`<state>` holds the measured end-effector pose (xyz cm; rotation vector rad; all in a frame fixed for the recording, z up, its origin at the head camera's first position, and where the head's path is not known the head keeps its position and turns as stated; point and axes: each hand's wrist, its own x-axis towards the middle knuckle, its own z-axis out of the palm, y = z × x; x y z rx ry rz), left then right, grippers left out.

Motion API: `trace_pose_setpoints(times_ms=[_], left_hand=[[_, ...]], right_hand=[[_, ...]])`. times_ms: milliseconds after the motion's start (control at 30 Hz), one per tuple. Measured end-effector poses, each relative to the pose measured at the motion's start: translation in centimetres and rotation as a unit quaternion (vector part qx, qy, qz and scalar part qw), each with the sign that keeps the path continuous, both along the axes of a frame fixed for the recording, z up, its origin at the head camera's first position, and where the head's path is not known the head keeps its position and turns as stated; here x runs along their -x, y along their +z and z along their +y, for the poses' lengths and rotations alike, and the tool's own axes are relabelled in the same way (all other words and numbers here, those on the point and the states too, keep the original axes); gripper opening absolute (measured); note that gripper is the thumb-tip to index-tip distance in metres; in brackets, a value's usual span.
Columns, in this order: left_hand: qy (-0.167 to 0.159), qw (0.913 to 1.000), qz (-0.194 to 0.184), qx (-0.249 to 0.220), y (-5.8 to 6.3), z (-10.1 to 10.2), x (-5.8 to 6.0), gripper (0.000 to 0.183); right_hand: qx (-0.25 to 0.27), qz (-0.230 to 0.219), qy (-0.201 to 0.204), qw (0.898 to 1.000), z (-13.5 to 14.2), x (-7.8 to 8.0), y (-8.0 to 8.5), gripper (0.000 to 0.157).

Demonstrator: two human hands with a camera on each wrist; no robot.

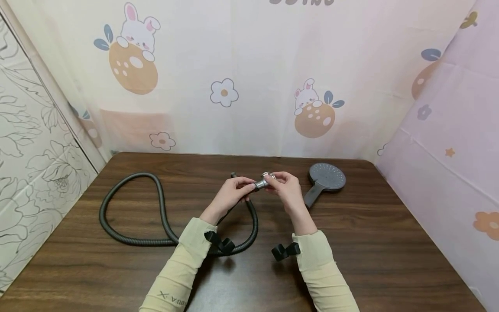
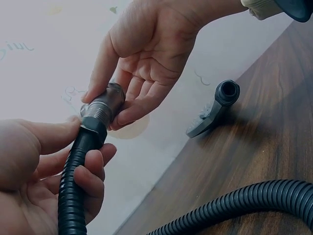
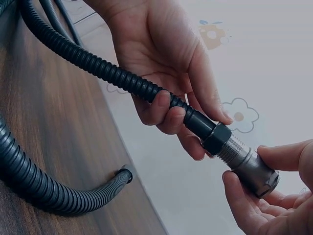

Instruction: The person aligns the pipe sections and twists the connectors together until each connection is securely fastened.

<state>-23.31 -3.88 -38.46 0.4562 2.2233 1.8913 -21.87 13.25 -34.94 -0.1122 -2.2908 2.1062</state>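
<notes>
My left hand (image 1: 229, 193) grips a black ribbed shower hose (image 2: 72, 196) just behind its end, fingers curled round it. At that end sits a dark hex nut (image 3: 216, 139). My right hand (image 1: 288, 190) pinches a silver metal fitting (image 3: 257, 175) between thumb and fingers. The fitting's threaded part is lined up with the nut and meets its mouth, with several threads still showing. Both hands hold these parts above the table, near its middle.
A grey handheld shower head (image 1: 328, 177) lies right of my right hand, its handle toward me. The rest of the hose loops over the wooden table (image 1: 390, 242) to the left, its other end (image 3: 126, 174) beyond my left hand. Patterned curtains (image 1: 257, 86) hang behind the table.
</notes>
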Motion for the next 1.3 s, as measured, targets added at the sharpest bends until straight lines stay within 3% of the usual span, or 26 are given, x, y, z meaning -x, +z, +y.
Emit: trace_pose_setpoints(times_ms=[733, 967, 1300], left_hand=[[-0.012, 0.9998, -0.011, 0.012, 0.79, -0.3, -0.48, 0.032], [0.003, 0.9999, -0.01, 0.003, 0.65, -0.09, -0.58, 0.022], [0.009, 1.0, 0.0, 0.003, 0.66, -0.16, -0.54, 0.023]], right_hand=[[-0.011, 0.011, -0.005, 1.0, -0.06, -0.07, -0.19, 0.032], [-0.006, 0.011, -0.008, 1.0, -0.06, -0.11, -0.13, 0.031], [-0.009, 0.006, -0.005, 1.0, -0.1, -0.02, -0.15, 0.032]])
